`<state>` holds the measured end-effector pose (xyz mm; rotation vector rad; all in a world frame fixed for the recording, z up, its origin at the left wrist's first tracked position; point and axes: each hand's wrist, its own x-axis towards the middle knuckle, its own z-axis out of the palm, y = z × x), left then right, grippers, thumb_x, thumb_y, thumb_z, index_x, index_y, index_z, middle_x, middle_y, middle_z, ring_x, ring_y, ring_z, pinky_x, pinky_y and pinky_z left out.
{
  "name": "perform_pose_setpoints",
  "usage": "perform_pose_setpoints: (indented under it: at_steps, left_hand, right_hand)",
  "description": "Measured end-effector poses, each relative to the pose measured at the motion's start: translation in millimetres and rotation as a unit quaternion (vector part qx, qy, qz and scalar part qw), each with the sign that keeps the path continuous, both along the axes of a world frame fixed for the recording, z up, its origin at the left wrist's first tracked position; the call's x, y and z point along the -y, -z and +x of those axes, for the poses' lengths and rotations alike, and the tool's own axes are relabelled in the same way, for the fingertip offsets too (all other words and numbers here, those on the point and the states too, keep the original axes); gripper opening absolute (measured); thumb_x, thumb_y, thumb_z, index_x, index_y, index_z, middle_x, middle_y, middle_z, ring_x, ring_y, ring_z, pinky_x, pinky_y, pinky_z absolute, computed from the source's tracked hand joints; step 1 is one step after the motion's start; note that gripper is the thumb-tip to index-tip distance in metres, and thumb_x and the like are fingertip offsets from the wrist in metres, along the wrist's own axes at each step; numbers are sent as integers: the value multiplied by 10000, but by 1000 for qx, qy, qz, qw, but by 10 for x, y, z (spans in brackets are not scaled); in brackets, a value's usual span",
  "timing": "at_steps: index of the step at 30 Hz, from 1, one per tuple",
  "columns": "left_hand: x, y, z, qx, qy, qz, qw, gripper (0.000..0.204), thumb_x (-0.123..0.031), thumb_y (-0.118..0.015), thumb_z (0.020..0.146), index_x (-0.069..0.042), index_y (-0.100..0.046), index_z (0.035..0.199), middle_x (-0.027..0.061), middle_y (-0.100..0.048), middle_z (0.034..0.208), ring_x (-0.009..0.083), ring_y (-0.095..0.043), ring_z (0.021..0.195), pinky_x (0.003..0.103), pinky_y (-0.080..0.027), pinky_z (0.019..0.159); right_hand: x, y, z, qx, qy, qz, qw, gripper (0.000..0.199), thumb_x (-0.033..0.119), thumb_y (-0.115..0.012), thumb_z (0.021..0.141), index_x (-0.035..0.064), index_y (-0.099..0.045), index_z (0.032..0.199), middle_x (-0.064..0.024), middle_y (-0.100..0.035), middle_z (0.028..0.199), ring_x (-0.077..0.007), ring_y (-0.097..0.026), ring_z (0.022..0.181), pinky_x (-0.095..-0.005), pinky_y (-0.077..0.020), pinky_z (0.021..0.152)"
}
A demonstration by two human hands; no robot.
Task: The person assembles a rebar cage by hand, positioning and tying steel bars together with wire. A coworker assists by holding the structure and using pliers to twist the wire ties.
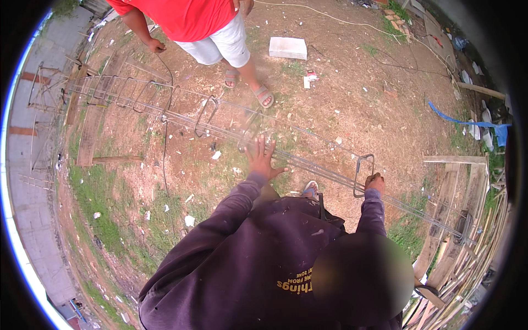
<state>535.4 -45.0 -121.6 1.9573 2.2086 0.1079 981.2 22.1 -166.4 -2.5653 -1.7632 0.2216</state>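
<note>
A long bundle of steel rebars (308,165) runs from the upper left to the lower right above bare ground, with several rectangular wire stirrups (204,116) hung along it. My left hand (260,158) is spread open, fingers apart, on or just over the bars near the middle. My right hand (374,183) is closed around the lower corner of one stirrup (363,171) on the bars. Both arms are in dark purple sleeves.
Another person in a red shirt and white shorts (217,41) stands at the far side, one hand (154,45) holding a thin wire. A white block (287,48) lies on the dirt. Wooden planks (459,220) are stacked at right, a board (88,132) at left.
</note>
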Motion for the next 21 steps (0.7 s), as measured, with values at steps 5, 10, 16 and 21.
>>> perform_pose_setpoints:
  at_steps: [5, 10, 16, 21]
  left_hand:
    - [-91, 30, 73, -13, -45, -6, 999, 1201, -857, -587, 535, -244, -214, 1497, 188, -17, 1560, 399, -1, 1434, 693, 36, 1051]
    - [-190, -23, 46, -14, -50, -17, 998, 1232, -868, -591, 508, -236, -214, 1497, 191, -20, 1559, 404, -2, 1431, 695, 32, 1050]
    - [-232, -21, 67, 19, -72, -14, 997, 1257, -883, -595, 477, -263, -204, 1498, 171, 15, 1565, 408, 26, 1430, 709, 62, 1036]
    - [-259, -50, 31, 14, -82, -44, 996, 1298, -896, -591, 456, -243, -189, 1502, 171, 20, 1565, 410, 44, 1428, 706, 79, 1035]
  right_hand:
    - [28, -156, 799, 46, -12, 14, 999, 178, 251, -572, 824, 84, -635, 841, -182, -639, 854, -401, -635, 774, -495, -510, 684]
    - [6, -271, 873, 5, 21, 30, 999, 193, 267, -626, 779, 80, -642, 824, -186, -667, 817, -388, -652, 788, -482, -520, 711]
    - [-223, -83, -42, -205, 47, -74, 975, 299, 333, -706, 613, 63, -706, 740, -160, -678, 827, -333, -641, 827, -383, -499, 816]
    - [-412, 27, -1314, -348, -20, -182, 919, 318, 329, -736, 648, 50, -737, 801, -150, -704, 828, -270, -671, 814, -340, -508, 766]
